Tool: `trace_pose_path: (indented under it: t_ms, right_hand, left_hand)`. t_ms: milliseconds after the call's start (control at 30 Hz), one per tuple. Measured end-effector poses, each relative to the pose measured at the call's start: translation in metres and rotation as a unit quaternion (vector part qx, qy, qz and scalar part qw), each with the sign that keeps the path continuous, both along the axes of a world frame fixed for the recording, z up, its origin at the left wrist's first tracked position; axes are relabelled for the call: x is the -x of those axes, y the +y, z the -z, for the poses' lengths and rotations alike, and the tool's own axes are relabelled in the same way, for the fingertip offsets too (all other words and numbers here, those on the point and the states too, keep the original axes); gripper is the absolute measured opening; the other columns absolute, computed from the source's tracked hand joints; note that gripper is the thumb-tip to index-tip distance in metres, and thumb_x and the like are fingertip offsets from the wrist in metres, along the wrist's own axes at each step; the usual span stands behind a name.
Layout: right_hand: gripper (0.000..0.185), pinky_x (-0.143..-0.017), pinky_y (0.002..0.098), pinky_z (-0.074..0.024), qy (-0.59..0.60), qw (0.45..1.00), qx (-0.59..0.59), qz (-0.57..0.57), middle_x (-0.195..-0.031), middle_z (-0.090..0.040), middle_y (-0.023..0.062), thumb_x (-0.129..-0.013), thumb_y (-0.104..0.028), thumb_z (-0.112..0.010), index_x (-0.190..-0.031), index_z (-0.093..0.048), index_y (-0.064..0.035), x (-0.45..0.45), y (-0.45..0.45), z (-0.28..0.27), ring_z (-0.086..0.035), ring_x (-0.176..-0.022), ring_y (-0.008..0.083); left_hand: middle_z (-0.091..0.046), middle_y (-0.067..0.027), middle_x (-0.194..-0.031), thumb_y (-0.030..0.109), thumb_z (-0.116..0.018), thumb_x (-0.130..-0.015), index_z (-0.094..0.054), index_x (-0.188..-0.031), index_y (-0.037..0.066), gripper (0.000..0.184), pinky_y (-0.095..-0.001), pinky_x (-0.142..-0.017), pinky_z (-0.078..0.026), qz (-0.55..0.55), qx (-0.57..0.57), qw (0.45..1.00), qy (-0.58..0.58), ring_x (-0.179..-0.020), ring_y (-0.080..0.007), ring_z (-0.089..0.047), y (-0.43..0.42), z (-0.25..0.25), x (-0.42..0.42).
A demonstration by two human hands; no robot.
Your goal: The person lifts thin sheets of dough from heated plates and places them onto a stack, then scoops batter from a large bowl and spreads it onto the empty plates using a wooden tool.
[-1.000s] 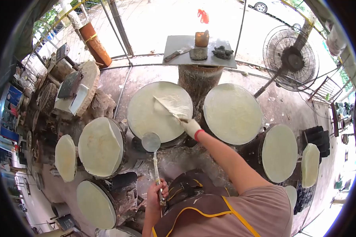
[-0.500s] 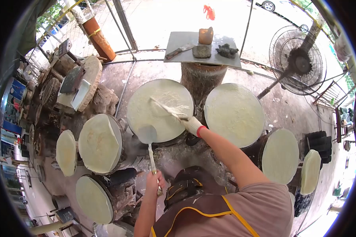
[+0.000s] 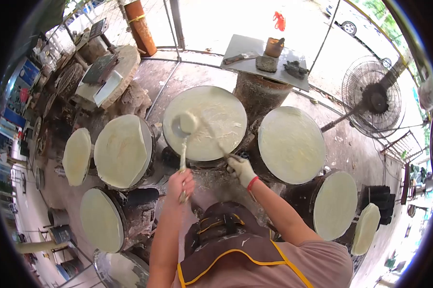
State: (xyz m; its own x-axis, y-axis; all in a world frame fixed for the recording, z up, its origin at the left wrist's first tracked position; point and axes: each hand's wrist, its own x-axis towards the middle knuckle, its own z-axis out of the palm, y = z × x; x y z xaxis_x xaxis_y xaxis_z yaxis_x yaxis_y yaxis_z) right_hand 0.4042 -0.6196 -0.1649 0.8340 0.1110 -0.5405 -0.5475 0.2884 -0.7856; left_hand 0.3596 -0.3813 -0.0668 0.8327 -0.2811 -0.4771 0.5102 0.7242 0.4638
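Note:
My bare left hand (image 3: 180,185) is wrapped round the handle of a ladle (image 3: 184,124), whose round head is over the left part of the middle griddle (image 3: 226,103). Pale batter shows at the ladle's head. In a white glove with a red band at the wrist, my right hand (image 3: 240,169) grips a long scraper (image 3: 211,134), blurred by motion, which reaches over the same griddle from its front edge. A thin pale layer with rough streaks on its right side covers the griddle.
Right of the middle stands another coated griddle (image 3: 291,144), with one (image 3: 335,205) beyond it. On the left are griddles with pale sheets (image 3: 121,151) (image 3: 101,220). Behind, a grey board (image 3: 235,48) holds a knife, a can and dark lumps. A fan (image 3: 374,97) stands back right.
The ladle has moved up over the middle griddle, with my left hand higher. My right hand has come down a little and the scraper has turned. The whole view has tilted.

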Motion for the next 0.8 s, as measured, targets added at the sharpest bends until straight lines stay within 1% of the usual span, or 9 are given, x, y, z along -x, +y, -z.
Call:
trace_pose_path:
  t_ms: [100,200,233,367,467,533,600,667,800]
  right_hand:
    - [0.035,-0.043,0.0200,-0.0366,0.035,0.992,0.019,0.116,-0.074,-0.060,0.0018,-0.088,-0.021,-0.056,-0.121,-0.056,-0.0081,-0.012,-0.003,0.003,-0.049,-0.055,0.0047]
    - [0.037,-0.053,0.0208,-0.0410,-0.132,0.946,0.239,-0.176,-0.080,-0.063,0.0035,-0.087,-0.021,-0.057,-0.120,-0.057,-0.0054,-0.011,0.005,0.025,-0.052,-0.064,0.0058]
    - [0.039,-0.061,0.0226,-0.0424,-0.106,0.961,0.178,-0.182,-0.084,-0.063,0.0041,-0.086,-0.022,-0.058,-0.120,-0.057,-0.0037,-0.017,0.010,0.043,-0.053,-0.070,0.0071]
    - [0.031,-0.044,0.0249,-0.0350,0.024,0.975,0.166,-0.143,-0.065,-0.056,0.0008,-0.081,-0.024,-0.062,-0.101,-0.063,-0.0008,-0.030,0.073,-0.021,-0.046,-0.051,0.0077]
    - [0.026,-0.039,0.0277,-0.0314,0.015,0.966,0.202,-0.159,-0.058,-0.052,-0.0003,-0.077,-0.025,-0.063,-0.092,-0.064,-0.0034,-0.065,0.153,0.000,-0.044,-0.045,0.0082]
    - [0.033,-0.045,0.0323,-0.0395,-0.071,0.955,0.229,-0.173,-0.060,-0.057,0.0063,-0.076,-0.032,-0.060,-0.091,-0.066,-0.0029,-0.092,0.212,-0.004,-0.052,-0.049,0.0155]
    - [0.042,-0.059,0.0390,-0.0472,-0.183,0.915,0.309,-0.183,-0.070,-0.064,0.0168,-0.077,-0.040,-0.056,-0.091,-0.067,-0.0018,-0.153,0.272,0.045,-0.063,-0.064,0.0279]
    - [0.049,-0.075,0.0412,-0.0477,-0.162,0.865,0.431,-0.199,-0.087,-0.065,0.0234,-0.077,-0.044,-0.053,-0.097,-0.066,-0.0011,-0.188,0.326,0.016,-0.063,-0.087,0.0348]
    - [0.047,-0.072,0.0369,-0.0495,-0.166,0.831,0.511,-0.141,-0.084,-0.066,0.0199,-0.073,-0.044,-0.062,-0.092,-0.068,-0.0014,-0.209,0.391,-0.001,-0.065,-0.082,0.0294]
  left_hand:
    - [-0.038,0.0012,-0.060,0.007,-0.047,-0.089,-0.048,-0.092,0.004,0.004,-0.0190,-0.032,-0.030,-0.021,-0.096,0.994,-0.038,-0.038,-0.0037,-0.032,0.004,-0.036,0.043]
    - [-0.039,0.0010,-0.061,0.010,-0.050,-0.089,-0.049,-0.096,0.004,0.009,-0.0204,-0.032,-0.031,-0.051,-0.038,0.998,-0.023,-0.039,-0.0050,-0.034,0.007,-0.046,0.045]
    - [-0.040,0.0011,-0.062,0.009,-0.049,-0.089,-0.049,-0.096,0.004,0.008,-0.0196,-0.032,-0.031,-0.059,-0.025,0.998,-0.005,-0.039,-0.0046,-0.034,0.012,-0.049,0.048]
    - [-0.040,0.0012,-0.063,0.009,-0.048,-0.090,-0.048,-0.095,0.004,0.007,-0.0183,-0.033,-0.031,-0.118,-0.008,0.992,0.031,-0.040,-0.0039,-0.035,0.045,-0.055,0.090]
    - [-0.040,0.0009,-0.063,0.011,-0.046,-0.092,-0.045,-0.089,0.005,0.006,-0.0184,-0.033,-0.031,-0.172,-0.061,0.981,0.068,-0.040,-0.0042,-0.035,0.084,-0.062,0.127]
    - [-0.041,0.0006,-0.062,0.012,-0.046,-0.092,-0.044,-0.086,0.006,0.009,-0.0186,-0.033,-0.031,-0.216,-0.084,0.966,0.114,-0.040,-0.0044,-0.035,0.121,-0.056,0.155]
    - [-0.040,0.0005,-0.062,0.013,-0.046,-0.092,-0.042,-0.083,0.007,0.012,-0.0188,-0.032,-0.031,-0.264,-0.095,0.948,0.149,-0.039,-0.0046,-0.034,0.161,-0.054,0.181]
    - [-0.040,0.0003,-0.062,0.012,-0.047,-0.091,-0.043,-0.082,0.008,0.011,-0.0197,-0.032,-0.031,-0.304,-0.097,0.932,0.174,-0.039,-0.0050,-0.034,0.199,-0.050,0.209]
    - [-0.040,-0.0002,-0.062,0.008,-0.049,-0.089,-0.047,-0.088,0.007,0.002,-0.0209,-0.031,-0.030,-0.396,-0.099,0.892,0.196,-0.039,-0.0057,-0.034,0.262,-0.045,0.265]
